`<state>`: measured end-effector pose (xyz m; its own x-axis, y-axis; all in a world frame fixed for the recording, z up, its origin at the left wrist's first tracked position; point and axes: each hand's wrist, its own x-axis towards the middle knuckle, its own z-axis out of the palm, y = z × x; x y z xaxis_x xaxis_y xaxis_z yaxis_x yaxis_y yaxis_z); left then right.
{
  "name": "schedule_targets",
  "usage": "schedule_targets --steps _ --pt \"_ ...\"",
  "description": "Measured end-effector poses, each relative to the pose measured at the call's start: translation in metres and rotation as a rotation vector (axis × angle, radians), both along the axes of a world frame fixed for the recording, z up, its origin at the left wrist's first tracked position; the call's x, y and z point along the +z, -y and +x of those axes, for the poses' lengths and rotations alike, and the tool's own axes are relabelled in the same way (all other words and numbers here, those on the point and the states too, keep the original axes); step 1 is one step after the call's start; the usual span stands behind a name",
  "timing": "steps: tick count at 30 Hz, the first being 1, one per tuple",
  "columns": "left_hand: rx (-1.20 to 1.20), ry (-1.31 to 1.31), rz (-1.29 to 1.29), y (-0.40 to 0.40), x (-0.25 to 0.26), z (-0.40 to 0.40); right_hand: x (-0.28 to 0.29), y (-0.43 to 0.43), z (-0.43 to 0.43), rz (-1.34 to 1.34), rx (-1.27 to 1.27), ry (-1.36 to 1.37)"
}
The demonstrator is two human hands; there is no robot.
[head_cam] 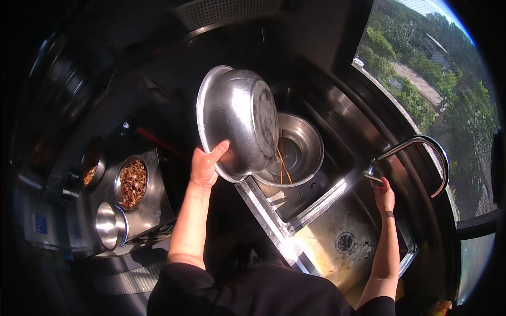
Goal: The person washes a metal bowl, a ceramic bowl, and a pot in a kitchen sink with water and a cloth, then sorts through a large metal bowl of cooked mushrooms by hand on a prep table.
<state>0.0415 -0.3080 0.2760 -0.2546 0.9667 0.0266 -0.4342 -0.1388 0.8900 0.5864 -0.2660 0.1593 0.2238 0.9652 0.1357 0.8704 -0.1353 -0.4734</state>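
Note:
My left hand (205, 168) grips the rim of a large dented metal basin (241, 114), thumb on its outer wall. This basin is held tipped on its side, with its scuffed base turned right and its inside hidden. Behind it, a second metal basin (312, 158) stands in the far sink compartment with a pair of chopsticks (284, 170) leaning inside. On the right, the fingers of my right hand (384, 197) are at the lever (372, 177) of a curved faucet (440, 154). The spout points over the sink's right side, and no water is seen running.
A steel divider (320, 203) separates the sink compartments; the near one has a drain (344, 241). On a left-hand counter stand a bowl of brown shredded food (133, 185), another food bowl (90, 175) and a tilted metal bowl (106, 225). A window (427, 79) borders the right.

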Motion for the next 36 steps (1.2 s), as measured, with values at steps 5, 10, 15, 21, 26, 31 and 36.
schedule_targets --steps 5,10,15,21,26,31,36 --pt "-0.034 -0.923 0.097 -0.046 0.013 -0.025 -0.023 0.042 -0.023 -0.076 0.049 -0.021" --pt "-0.029 -1.153 0.174 -0.061 -0.002 -0.029 -0.010 0.064 -0.129 -0.174 0.282 -0.107" --pt "-0.072 -1.091 0.241 -0.073 -0.029 -0.019 -0.044 0.020 -0.210 -0.310 0.460 -0.292" --pt "-0.129 -1.156 0.260 -0.052 -0.044 -0.040 -0.125 -0.060 -0.313 -0.252 0.510 -0.084" --pt "-0.231 -1.236 0.423 -0.047 -0.028 -0.046 -0.236 -0.106 -0.328 -0.651 0.215 0.032" --pt "-0.107 -1.281 0.454 -0.018 -0.025 -0.078 -0.226 -0.103 -0.373 -0.602 0.159 -0.390" --pt "-0.007 -1.300 0.440 -0.002 -0.008 -0.084 -0.181 -0.088 -0.332 -0.364 0.282 -0.770"
